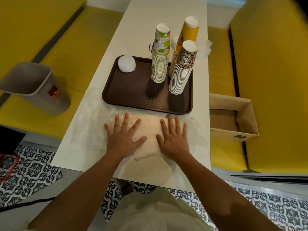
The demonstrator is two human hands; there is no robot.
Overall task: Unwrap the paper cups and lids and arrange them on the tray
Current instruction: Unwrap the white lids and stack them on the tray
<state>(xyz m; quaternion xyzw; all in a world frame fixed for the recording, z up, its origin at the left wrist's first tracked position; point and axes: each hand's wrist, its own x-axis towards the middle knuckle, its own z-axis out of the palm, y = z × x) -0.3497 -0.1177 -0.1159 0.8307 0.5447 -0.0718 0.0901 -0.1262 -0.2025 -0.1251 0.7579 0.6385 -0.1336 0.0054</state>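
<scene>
Yellow benches (275, 80) are seen on both sides of a white counter (166, 17), with a patterned tile floor (25, 172) below. A brown tray (130, 90) is set across the middle of the counter. In its far left corner a low stack of white lids (126, 63) is placed. Toward its right, two tall upturned stacks of cups are stood: a fruit-print stack (160, 64) and, nearer and further right, a leopard stack (182, 70). A yellow stack (188, 32) is stood behind them, its base hidden. Just in front of the tray a wrapped pack (150, 130) is laid flat in clear plastic. The left hand (124, 139) and right hand (173, 139) are pressed palm-down on it side by side, fingers straight and spread apart, nothing gripped. Crumpled wrap (205, 49) is seen beyond the tray at the right. A grey bin (33, 84) is placed left of the counter, an open cardboard box (233, 117) right of it.
</scene>
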